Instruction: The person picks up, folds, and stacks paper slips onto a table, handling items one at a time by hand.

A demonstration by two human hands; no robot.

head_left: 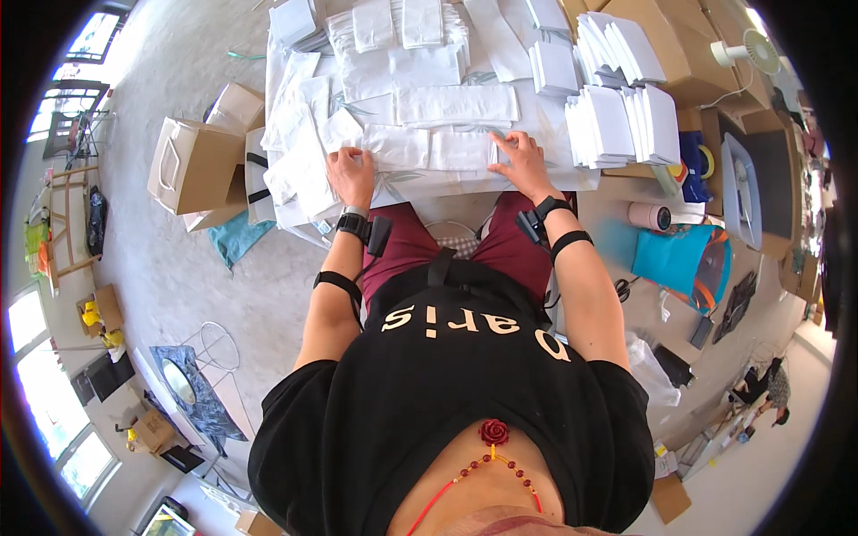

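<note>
Left hand (350,174), fingers curled, rested at the left end of a flat white cloth strip (433,150) near the close edge of the tabletop (447,184), though whether it pinched the fabric I could not tell, while the right hand (527,167) had thumb and forefinger spread at the strip's right end. Beyond that strip lay a second white piece (458,105), with folded white stacks (603,125) to the strip's right and, farther right, a small fan (761,52).
</note>
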